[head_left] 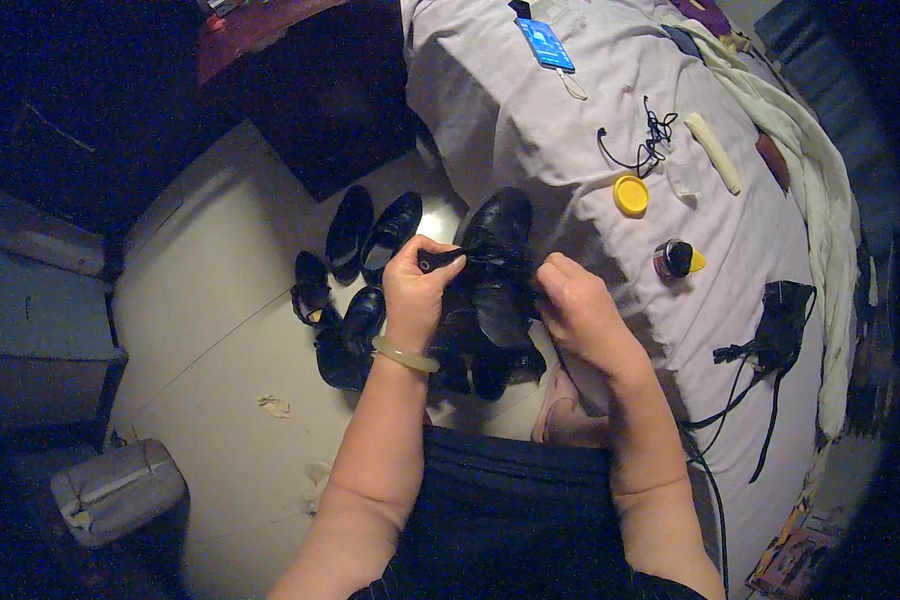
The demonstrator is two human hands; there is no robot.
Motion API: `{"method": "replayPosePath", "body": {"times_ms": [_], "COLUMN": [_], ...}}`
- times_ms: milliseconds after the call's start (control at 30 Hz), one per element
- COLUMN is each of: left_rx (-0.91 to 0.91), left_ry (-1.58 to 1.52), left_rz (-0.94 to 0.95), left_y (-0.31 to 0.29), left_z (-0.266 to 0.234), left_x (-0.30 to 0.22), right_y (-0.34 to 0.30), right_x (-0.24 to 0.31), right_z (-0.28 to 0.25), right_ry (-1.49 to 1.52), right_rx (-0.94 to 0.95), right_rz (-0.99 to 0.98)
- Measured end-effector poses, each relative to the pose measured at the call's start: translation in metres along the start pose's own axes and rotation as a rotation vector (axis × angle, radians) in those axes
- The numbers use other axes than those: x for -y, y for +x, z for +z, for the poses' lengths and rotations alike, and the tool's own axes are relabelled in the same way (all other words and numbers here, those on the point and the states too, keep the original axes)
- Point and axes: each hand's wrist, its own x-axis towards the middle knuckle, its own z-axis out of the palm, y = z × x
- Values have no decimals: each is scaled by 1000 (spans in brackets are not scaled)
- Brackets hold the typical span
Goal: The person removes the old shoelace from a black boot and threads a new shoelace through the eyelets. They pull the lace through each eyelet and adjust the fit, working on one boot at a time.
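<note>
A black leather shoe (498,222) is between my hands, its rounded end pointing away from me. My left hand (416,285), with a pale bangle at the wrist, is closed on a black strip with a small round eyelet (427,264) that reaches toward the shoe. Whether the strip belongs to the shoe or is a separate tool's handle, I cannot tell. My right hand (573,305) is closed at the shoe's right side, fingertips curled out of sight. More black shoes (350,232) stand on the floor to the left, and others are below my hands.
On the white bedsheet (490,90) at right lie a phone (544,45), tangled earphones (654,135), a yellow lid (630,195), a small dark jar (673,259), a cream stick-like object (713,152) and a black corded item (782,315). A grey box-like object (120,490) sits lower left.
</note>
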Motion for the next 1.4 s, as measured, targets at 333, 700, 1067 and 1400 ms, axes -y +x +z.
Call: {"method": "replayPosePath", "body": {"times_ms": [333, 700, 1067, 1400], "left_rx": [-82, -113, -69, -224], "left_ry": [-109, -123, 107, 440], "left_rz": [-22, -26, 64, 466], "left_y": [-4, -1, -9, -17], "left_z": [-4, -8, 5, 15], "left_x": [-12, -11, -10, -15], "right_y": [3, 13, 7, 11], "right_x": [32, 24, 10, 0], "right_z": [-3, 17, 8, 8], "right_ry": [11, -292, -131, -178], "right_rx": [47, -256, -581, -527], "right_rz": [-163, -312, -199, -135]}}
